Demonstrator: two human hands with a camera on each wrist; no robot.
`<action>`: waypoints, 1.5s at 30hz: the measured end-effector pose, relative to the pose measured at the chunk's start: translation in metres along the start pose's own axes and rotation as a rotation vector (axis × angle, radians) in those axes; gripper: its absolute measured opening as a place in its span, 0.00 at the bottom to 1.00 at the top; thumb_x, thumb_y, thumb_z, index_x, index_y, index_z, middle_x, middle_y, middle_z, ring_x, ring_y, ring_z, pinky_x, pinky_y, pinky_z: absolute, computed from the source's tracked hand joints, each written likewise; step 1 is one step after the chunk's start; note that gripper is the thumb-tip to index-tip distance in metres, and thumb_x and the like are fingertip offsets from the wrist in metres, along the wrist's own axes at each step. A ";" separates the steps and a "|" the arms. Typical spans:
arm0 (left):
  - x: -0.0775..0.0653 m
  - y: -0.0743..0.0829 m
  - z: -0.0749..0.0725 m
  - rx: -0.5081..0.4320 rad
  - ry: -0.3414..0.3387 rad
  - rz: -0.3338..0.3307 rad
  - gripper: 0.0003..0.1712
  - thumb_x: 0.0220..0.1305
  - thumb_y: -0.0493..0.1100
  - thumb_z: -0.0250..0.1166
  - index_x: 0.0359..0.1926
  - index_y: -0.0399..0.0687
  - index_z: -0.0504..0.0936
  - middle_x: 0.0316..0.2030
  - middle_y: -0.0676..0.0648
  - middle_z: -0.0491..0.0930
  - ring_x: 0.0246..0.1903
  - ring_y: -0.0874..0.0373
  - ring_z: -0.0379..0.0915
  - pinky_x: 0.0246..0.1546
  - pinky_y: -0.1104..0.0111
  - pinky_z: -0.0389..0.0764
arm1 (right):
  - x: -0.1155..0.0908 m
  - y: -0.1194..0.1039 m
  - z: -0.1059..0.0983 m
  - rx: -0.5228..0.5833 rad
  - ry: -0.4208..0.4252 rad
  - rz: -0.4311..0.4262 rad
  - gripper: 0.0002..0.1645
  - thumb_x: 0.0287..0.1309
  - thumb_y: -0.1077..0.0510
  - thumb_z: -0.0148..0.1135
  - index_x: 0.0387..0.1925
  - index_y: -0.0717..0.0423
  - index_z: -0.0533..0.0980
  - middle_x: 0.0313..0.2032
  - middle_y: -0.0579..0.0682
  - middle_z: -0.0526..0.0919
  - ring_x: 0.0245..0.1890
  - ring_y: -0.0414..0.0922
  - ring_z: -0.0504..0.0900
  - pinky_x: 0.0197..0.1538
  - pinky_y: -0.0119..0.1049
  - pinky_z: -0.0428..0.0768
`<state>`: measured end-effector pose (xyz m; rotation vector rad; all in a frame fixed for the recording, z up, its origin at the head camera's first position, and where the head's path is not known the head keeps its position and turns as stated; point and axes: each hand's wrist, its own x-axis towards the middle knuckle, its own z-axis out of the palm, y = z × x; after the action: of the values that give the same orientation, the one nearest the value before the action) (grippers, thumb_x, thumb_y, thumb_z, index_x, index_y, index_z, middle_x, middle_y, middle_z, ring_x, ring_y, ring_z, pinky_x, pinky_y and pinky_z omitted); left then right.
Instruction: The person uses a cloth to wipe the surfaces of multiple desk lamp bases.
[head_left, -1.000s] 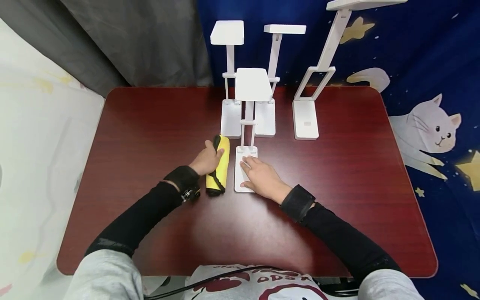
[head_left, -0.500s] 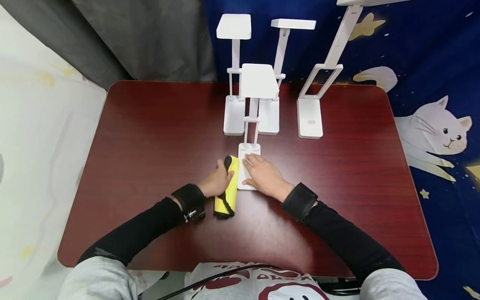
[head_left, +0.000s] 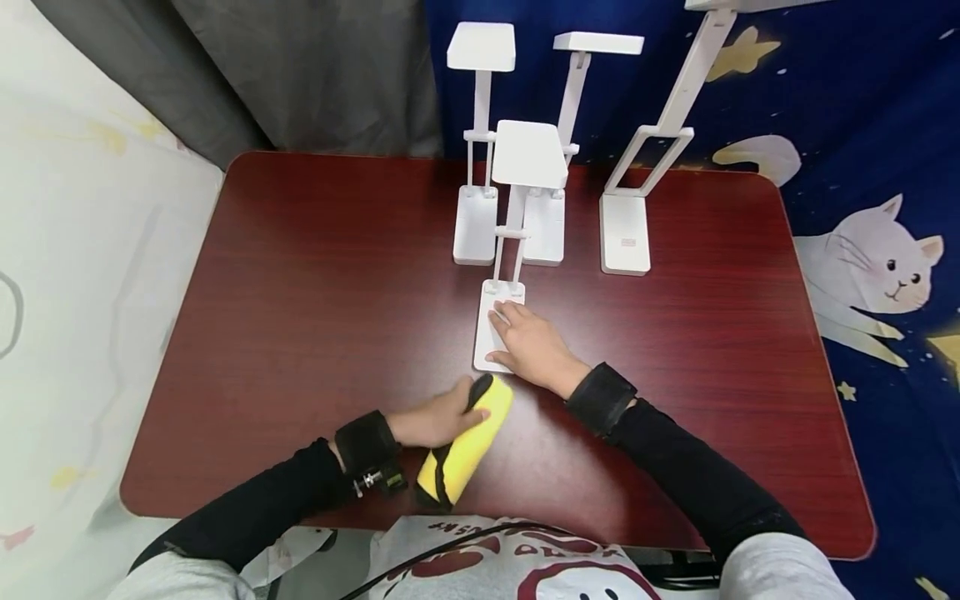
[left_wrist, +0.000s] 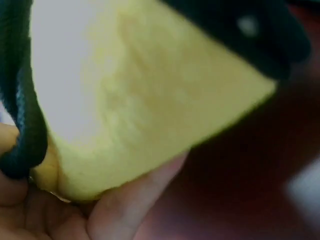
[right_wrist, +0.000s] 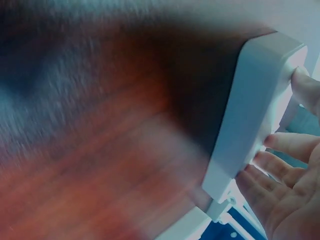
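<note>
My left hand [head_left: 437,419] grips a rolled yellow cloth [head_left: 474,442] with black edging, its thumb lying across the yellow side. The cloth is tilted, close to the table's front edge. In the left wrist view the yellow cloth [left_wrist: 150,95] fills most of the picture, and fingers curl round it from below. My right hand [head_left: 536,348] rests on the white base [head_left: 489,333] of the nearest desk lamp, fingers extended. The right wrist view shows the fingertips touching the top face of that base [right_wrist: 250,110]. The lamp's flat head [head_left: 529,154] stands raised above it.
Behind the near lamp stand a back-left lamp [head_left: 476,229], a back-middle lamp [head_left: 545,233] and a right lamp [head_left: 626,237], all white. The dark red table [head_left: 322,275] has rounded corners. A grey curtain [head_left: 337,75] and a blue curtain [head_left: 825,83] hang behind it.
My left hand has carried the yellow cloth from beside the lamp base toward the table's front edge, tilting it. My right hand has stayed on the base. The view has shifted slightly.
</note>
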<state>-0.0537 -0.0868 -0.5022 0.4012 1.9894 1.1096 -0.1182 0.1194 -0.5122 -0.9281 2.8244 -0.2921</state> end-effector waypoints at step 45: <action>0.095 -0.021 -0.071 0.605 0.209 0.156 0.74 0.48 0.68 0.80 0.84 0.41 0.49 0.84 0.37 0.46 0.84 0.39 0.36 0.81 0.39 0.38 | 0.016 0.011 -0.012 -0.231 0.054 -0.056 0.40 0.54 0.64 0.70 0.70 0.59 0.72 0.56 0.60 0.79 0.54 0.56 0.78 0.47 0.50 0.84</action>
<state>-0.1661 -0.0813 -0.5457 0.7890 2.5032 0.6328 -0.1400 0.1204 -0.5044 -1.0592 2.9308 0.0041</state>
